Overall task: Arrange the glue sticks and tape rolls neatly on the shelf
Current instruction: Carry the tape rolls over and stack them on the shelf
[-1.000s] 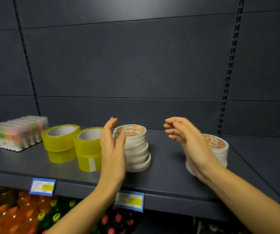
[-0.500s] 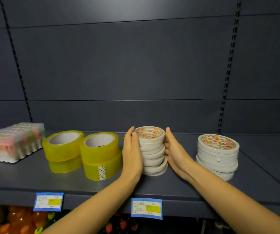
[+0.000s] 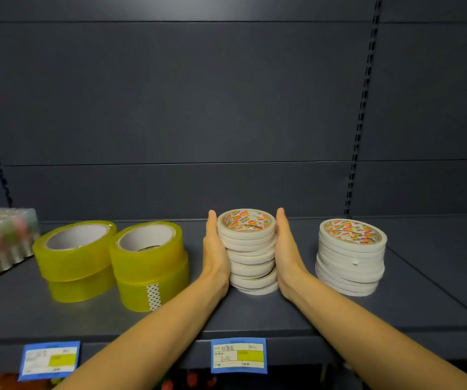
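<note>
A stack of several thin white tape rolls (image 3: 250, 254) stands mid-shelf, its lower rolls slightly askew. My left hand (image 3: 215, 254) presses flat against its left side and my right hand (image 3: 288, 257) against its right side, fingers straight and pointing to the back. A second white tape stack (image 3: 350, 256) stands free to the right. Two stacks of two yellow tape rolls, one at the left (image 3: 76, 258) and one beside it (image 3: 149, 263), stand left of my hands. A shrink-wrapped pack of glue sticks (image 3: 0, 243) lies at the far left.
The dark grey shelf (image 3: 255, 313) has a back panel close behind the stacks. Two blue price labels, one at the left (image 3: 49, 360) and one in the middle (image 3: 238, 355), hang on its front edge. Bottles show on the shelf below.
Both hands came in from open air and closed flat on the sides of the middle white stack. The stack looks a little straighter than a second ago.
</note>
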The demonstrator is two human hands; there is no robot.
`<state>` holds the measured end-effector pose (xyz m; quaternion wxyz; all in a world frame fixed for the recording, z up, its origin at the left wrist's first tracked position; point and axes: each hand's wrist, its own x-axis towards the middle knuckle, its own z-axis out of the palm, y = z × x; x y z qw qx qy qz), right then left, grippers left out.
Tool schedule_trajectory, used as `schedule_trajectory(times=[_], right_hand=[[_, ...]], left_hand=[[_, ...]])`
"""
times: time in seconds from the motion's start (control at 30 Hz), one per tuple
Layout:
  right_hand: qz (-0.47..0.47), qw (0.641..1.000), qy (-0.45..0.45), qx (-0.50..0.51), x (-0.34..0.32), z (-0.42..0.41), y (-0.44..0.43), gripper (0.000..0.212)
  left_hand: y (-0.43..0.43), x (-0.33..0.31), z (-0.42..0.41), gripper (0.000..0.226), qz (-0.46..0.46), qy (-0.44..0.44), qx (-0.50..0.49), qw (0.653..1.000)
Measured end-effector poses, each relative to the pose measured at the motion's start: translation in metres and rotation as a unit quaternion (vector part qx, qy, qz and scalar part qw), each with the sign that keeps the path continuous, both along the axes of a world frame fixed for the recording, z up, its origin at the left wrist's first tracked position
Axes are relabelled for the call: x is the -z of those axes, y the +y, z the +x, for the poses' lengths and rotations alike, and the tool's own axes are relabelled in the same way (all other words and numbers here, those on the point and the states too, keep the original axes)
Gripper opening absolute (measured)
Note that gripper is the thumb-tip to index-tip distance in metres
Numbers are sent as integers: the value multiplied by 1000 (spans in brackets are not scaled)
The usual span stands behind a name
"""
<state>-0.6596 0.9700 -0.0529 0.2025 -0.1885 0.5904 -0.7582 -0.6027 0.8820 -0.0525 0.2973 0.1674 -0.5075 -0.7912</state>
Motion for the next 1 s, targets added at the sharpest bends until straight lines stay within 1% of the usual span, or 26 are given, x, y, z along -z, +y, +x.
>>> schedule_trajectory(times=[0.27,0.37,0.5,0.63,0.73,0.77,0.87,1.0], right_hand=[[5,998,-28,47,3,4,0,75],[2,997,-16,74,-1,4,-2,72],[-15,994,8,108,5,7,3,67],[-15,996,-10,84,12,6,8,66],[-17,997,-22,76,11,5,4,67],[-19,997,-26,74,11,5,2,67],[-21,997,-26,69,9,4,0,67],[-38,998,-10,54,8,4,1,67]], left_hand=[[4,0,0,66,-18,0,2,1000],[4,0,0,67,-30,-7,-8,999],[3,1,2,70,-23,-4,-14,1000],[6,2,3,78,-16,-6,-18,1000],[9,2,1,92,-18,-16,-29,999],[8,3,0,92,-22,-22,-38,999],[9,5,-2,83,-34,-33,-55,997],[5,1,-2,80,-12,-13,-39,999]])
